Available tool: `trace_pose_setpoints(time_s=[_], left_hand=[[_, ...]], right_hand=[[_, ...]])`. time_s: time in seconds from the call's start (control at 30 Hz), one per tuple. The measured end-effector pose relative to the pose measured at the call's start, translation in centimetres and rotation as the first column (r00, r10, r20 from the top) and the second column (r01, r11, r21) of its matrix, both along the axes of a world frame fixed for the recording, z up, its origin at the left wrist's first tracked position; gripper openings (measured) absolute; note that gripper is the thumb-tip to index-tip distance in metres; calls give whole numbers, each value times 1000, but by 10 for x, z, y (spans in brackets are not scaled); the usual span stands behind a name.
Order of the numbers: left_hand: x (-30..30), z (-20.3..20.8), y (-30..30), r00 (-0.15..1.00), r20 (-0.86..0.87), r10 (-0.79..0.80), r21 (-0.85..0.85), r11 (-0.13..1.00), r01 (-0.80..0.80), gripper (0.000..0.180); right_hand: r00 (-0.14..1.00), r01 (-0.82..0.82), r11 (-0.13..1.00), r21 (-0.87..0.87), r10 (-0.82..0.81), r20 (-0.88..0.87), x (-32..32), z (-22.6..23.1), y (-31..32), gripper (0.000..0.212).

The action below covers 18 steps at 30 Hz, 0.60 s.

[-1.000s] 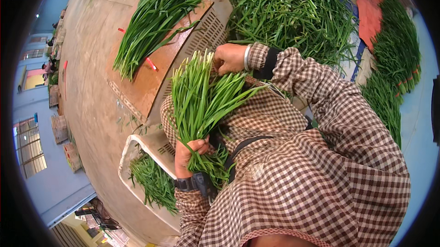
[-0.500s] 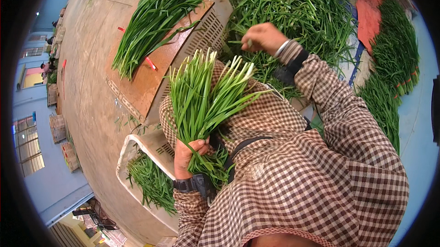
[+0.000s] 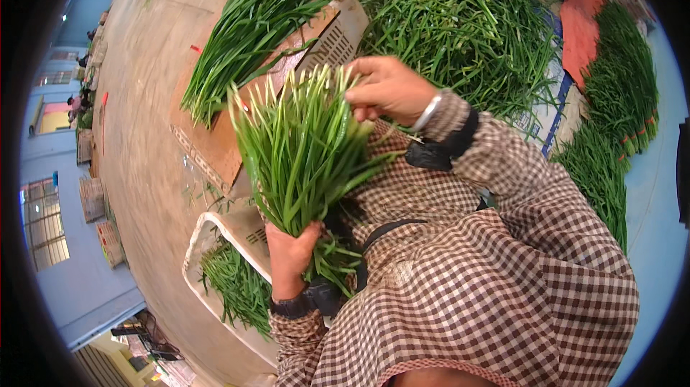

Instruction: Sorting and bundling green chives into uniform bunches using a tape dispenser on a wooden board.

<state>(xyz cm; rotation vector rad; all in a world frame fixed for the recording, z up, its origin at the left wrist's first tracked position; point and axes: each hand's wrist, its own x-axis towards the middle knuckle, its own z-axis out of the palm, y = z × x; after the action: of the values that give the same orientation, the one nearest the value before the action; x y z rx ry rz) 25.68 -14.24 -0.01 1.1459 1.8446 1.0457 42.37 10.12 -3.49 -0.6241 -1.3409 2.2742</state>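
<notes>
From the head camera, looking down: my left hand [image 3: 290, 254] is wrapped tight around the lower end of a bunch of green stalks [image 3: 302, 146], fist closed, holding it upright in front of my chest. The bunch's long axis runs from that fist up and slightly away from me, fanning out toward its pale tips. My right hand [image 3: 388, 89] sits at the upper right edge of the bunch, right at the tips, fingers curled and loosely closed; it touches the top stalks, though I cannot tell whether it pinches any. So the bunch lies down and to the left of my right hand, and the right is the nearer hand to the tips, the left to the base.

Beyond the bunch, a pale plastic crate [image 3: 338, 35] carries a brown board [image 3: 215, 146] with a second sheaf of stalks [image 3: 248, 31] laid across it. Farther past the bunch spreads a big loose heap of greens [image 3: 467, 20]. Below the bunch, beside my left wrist, a white basket [image 3: 215, 232] holds more stalks.
</notes>
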Motion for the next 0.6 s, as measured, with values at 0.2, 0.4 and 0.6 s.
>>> trace_pose_setpoints(time_s=[0.2,0.4,0.6], left_hand=[[-5,-13,1,982,166,87,-90,993,-73,28],[-9,-18,0,973,208,97,-108,991,-76,37],[-6,-15,2,964,244,102,-121,990,-75,27]], right_hand=[[992,-116,989,-94,120,32,20,-33,-4,25],[991,-85,995,-61,91,98,27,-40,-8,29],[995,-89,982,-167,94,22,35,-49,-12,20]])
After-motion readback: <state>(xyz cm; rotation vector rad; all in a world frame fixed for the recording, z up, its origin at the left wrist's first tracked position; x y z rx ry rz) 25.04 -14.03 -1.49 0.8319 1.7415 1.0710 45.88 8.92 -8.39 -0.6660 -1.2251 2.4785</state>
